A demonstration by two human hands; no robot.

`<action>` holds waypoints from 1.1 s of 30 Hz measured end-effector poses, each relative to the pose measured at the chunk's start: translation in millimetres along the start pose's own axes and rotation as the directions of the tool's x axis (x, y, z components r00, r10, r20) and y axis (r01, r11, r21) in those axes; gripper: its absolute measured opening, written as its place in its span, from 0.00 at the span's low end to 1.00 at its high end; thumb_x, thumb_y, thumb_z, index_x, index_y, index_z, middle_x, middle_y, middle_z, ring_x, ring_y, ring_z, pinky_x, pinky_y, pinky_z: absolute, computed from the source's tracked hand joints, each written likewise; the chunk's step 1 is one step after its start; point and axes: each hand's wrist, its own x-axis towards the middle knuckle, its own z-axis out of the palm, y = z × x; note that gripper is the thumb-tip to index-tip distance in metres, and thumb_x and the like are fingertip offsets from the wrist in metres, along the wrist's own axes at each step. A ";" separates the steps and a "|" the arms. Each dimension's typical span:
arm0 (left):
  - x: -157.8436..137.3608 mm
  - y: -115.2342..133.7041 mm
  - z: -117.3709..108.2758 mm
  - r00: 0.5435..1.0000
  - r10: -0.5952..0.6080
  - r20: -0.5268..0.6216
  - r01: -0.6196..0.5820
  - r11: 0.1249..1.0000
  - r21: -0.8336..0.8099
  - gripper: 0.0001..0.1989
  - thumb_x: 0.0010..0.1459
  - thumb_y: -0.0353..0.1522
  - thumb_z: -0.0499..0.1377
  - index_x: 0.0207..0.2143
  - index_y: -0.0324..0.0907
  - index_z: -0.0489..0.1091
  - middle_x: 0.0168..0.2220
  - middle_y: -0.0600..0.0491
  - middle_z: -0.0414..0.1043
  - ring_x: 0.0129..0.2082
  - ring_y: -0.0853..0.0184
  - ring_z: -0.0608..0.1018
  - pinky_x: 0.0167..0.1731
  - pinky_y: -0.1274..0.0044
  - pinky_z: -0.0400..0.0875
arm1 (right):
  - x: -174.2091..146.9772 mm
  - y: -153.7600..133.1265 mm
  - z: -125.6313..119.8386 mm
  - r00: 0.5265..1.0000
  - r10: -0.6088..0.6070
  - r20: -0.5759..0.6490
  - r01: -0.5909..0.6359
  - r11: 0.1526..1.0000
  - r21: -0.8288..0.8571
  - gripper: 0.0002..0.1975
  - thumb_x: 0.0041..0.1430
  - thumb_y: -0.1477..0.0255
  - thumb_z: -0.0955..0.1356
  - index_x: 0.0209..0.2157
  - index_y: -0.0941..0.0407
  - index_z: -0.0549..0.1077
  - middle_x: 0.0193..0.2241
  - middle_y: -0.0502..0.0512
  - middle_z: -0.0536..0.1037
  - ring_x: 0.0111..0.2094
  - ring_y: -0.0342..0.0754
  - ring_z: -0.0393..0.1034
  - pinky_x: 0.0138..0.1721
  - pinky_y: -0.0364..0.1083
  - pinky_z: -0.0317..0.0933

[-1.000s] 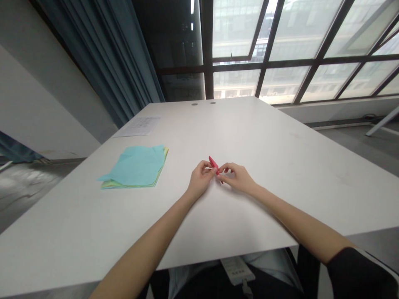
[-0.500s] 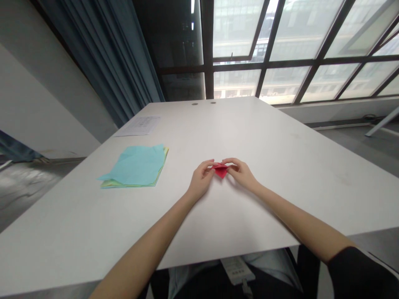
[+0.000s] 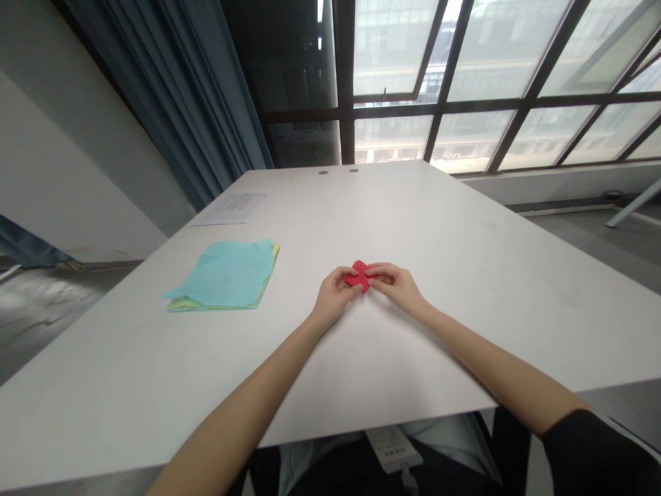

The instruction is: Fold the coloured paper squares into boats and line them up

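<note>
Between my two hands is a small piece of folded red paper point(image 3: 362, 275), roughly a diamond with creased flaps. My left hand point(image 3: 334, 293) pinches its left side between thumb and fingers. On the right side, my right hand point(image 3: 397, 284) grips it the same way, fingertips over the upper edge and thumb below. Fingers cover parts of both sides, so the full shape is partly hidden. The paper is held just above the white table point(image 3: 413, 358), near the middle.
Left of my hands lies a stack of square paper point(image 3: 227, 275), light blue on top with green and yellow edges below. Farther back on the left is a printed sheet point(image 3: 230, 209). The table's front edge runs close to my body, and a blue curtain point(image 3: 175, 83) hangs behind.
The red paper has turned in my fingers: a downward-pointing triangle showed before, and a flatter diamond with flaps faces up now. Both hands stay in nearly the same place.
</note>
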 end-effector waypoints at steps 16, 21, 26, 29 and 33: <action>-3.0 -2.5 -2.4 0.997 0.052 0.058 -0.065 0.968 0.243 0.12 0.49 0.34 0.60 0.36 0.39 0.69 0.28 0.54 0.72 0.29 0.70 0.73 0.32 0.78 0.66 | 2.0 -4.4 0.4 0.997 0.073 0.007 -0.073 0.997 -0.014 0.12 0.45 0.63 0.69 0.30 0.57 0.71 0.25 0.52 0.75 0.26 0.44 0.68 0.31 0.45 0.62; -0.7 -4.6 -5.6 0.998 0.049 0.042 -0.061 0.932 0.357 0.09 0.49 0.36 0.60 0.28 0.39 0.74 0.27 0.52 0.75 0.28 0.68 0.74 0.31 0.77 0.66 | -1.8 -7.8 1.2 0.997 0.054 0.061 -0.050 0.996 -0.069 0.11 0.48 0.63 0.68 0.29 0.58 0.70 0.24 0.52 0.74 0.26 0.44 0.67 0.29 0.44 0.61; -0.6 -6.1 -6.8 0.997 0.062 0.045 -0.075 0.907 0.413 0.11 0.49 0.38 0.60 0.30 0.41 0.75 0.29 0.52 0.76 0.28 0.68 0.74 0.30 0.77 0.65 | -1.3 -10.3 -3.3 0.999 0.000 0.040 0.010 0.970 -0.245 0.10 0.50 0.64 0.66 0.28 0.58 0.71 0.23 0.51 0.73 0.24 0.42 0.65 0.28 0.43 0.58; -0.7 -5.0 -6.6 0.997 0.079 0.021 -0.080 0.898 0.432 0.10 0.48 0.38 0.60 0.30 0.41 0.76 0.29 0.51 0.76 0.28 0.67 0.73 0.29 0.77 0.64 | -2.4 -15.8 -4.4 0.997 -0.057 0.055 0.073 0.929 -0.363 0.08 0.51 0.67 0.65 0.27 0.57 0.71 0.22 0.50 0.73 0.24 0.42 0.63 0.27 0.43 0.56; -0.3 -2.1 -4.7 0.994 0.106 0.007 -0.100 0.912 0.398 0.09 0.48 0.37 0.61 0.29 0.41 0.76 0.28 0.51 0.76 0.29 0.67 0.73 0.29 0.77 0.64 | -4.4 -20.9 -4.2 0.988 -0.134 0.078 0.155 0.871 -0.467 0.05 0.50 0.70 0.65 0.26 0.56 0.71 0.22 0.50 0.72 0.26 0.43 0.64 0.29 0.43 0.55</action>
